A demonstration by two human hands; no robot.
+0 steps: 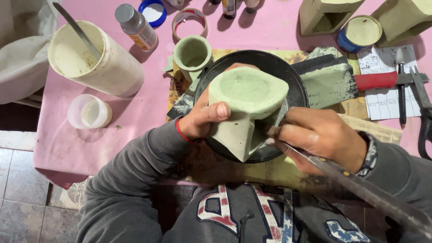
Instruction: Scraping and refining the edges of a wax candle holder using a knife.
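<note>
While the left hand (200, 119) grips the green clay pot (245, 105) over the black dish (294, 78), fingers tight on its side, the right hand (321, 139) pinches a long knife (355, 182) & scrapes the pot's edge. Looks like trimming; next, prob. turn the pot a bit.

3 green casts (248, 109), 2 bottles (137, 26), 1 scissors (423, 112).

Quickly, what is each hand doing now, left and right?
Left hand: closed on the green clay piece.
Right hand: closed on a knife.
</note>
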